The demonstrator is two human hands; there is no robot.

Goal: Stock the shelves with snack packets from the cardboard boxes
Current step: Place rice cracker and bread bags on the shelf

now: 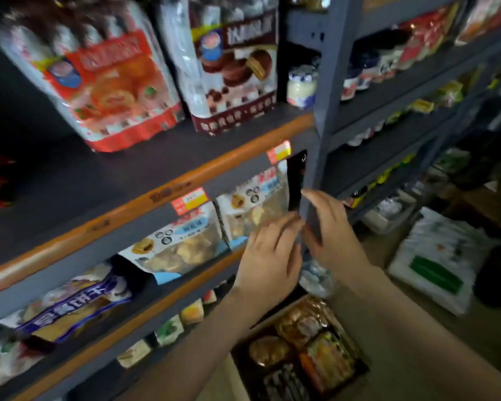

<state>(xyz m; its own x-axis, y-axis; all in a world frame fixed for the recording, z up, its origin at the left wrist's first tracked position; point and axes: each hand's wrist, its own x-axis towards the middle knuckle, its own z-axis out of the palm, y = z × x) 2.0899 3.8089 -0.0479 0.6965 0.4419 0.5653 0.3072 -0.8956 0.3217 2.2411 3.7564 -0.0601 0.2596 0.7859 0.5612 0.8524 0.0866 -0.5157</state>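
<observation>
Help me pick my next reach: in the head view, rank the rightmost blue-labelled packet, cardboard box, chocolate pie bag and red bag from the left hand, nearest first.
1. Rightmost blue-labelled packet: right by the left hand.
2. Cardboard box: below the forearms.
3. Chocolate pie bag: upper shelf.
4. Red bag: upper shelf, far left.

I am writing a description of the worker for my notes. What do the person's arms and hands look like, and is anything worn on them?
The left forearm and right forearm are bare to the frame edge; no sleeves show. The left hand and right hand wear no gloves. I see no watch, bracelet or ring, though the picture is blurred.
</observation>
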